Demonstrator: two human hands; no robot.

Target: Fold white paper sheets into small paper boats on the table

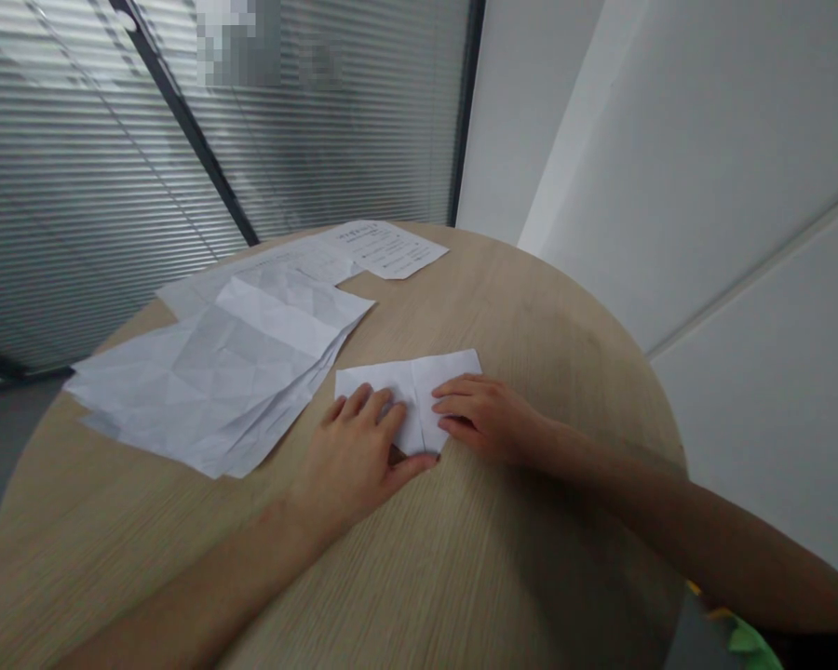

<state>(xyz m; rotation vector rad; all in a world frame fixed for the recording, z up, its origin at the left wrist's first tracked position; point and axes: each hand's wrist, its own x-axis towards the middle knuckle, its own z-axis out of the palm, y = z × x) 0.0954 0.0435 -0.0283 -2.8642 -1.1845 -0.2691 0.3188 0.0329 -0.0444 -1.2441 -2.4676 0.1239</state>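
Observation:
A folded sheet of white paper (412,374) lies on the round wooden table, with a crease or seam running down its middle. My left hand (359,447) rests over its left part, fingers spread on the paper and thumb stretched along its near edge. On the right part lies my right hand (485,416), its fingers extended flat against the paper. Both palms hide the paper's lower left and right corners.
A stack of creased white sheets (209,372) lies left of the folded paper. Behind it, printed sheets (391,249) reach the far edge of the table (531,316). Window blinds (335,140) stand beyond, and a white wall (726,186) rises on the right.

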